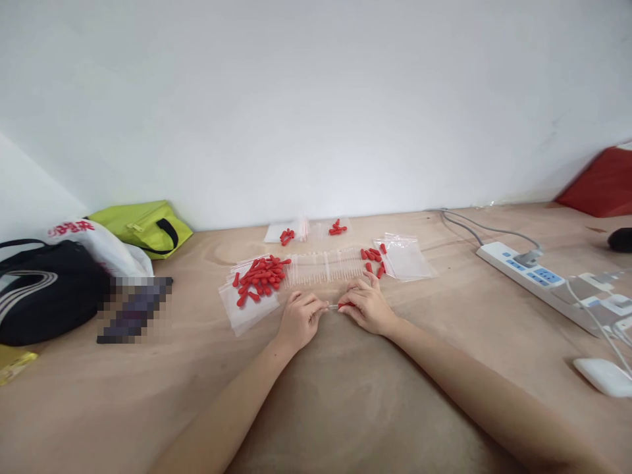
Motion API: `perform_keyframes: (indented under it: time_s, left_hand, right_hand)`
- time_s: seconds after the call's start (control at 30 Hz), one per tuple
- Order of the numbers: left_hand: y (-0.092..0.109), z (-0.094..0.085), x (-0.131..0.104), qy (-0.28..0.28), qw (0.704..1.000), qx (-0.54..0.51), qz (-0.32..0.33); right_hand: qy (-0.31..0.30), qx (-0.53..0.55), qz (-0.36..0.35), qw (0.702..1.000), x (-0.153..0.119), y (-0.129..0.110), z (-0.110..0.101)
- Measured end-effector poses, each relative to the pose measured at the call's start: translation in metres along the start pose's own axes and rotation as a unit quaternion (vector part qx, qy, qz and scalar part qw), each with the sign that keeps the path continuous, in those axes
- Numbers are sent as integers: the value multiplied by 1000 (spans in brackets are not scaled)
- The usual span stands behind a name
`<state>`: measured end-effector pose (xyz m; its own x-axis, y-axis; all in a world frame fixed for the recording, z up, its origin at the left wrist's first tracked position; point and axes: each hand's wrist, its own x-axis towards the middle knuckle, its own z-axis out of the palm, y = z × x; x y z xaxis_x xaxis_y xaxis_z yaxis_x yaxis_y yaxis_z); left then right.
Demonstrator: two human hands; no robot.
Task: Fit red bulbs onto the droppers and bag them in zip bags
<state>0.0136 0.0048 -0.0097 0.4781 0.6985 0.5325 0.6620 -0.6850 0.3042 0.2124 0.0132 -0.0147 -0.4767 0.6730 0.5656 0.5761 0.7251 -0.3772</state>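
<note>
My left hand is closed, pinching a thin clear dropper tube that points right. The fingers of my right hand close on a red rubber dropper bulb, which meets the tube's right end. How far the tube sits inside the bulb is hidden by the fingertips. Just beyond both hands lies a row of several clear tubes side by side. A heap of red bulbs rests on clear zip bags to the left. Several loose bulbs lie beside more zip bags on the right.
Two small groups of red bulbs, one left and one right, lie on bags near the wall. A power strip with cables and a white case are at right. A black bag and a lime-green bag stand left.
</note>
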Motion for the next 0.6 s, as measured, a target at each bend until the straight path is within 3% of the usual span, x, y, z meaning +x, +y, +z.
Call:
perform_keyframes:
  time_s: [0.27, 0.6]
  left_hand:
    - [-1, 3, 0, 33, 999, -5, 43]
    - [3, 4, 2, 51, 998, -18, 43]
  right_hand:
    - [-10, -23, -30, 999, 1, 0, 1]
    - [-30, -31, -41, 998, 5, -2, 4]
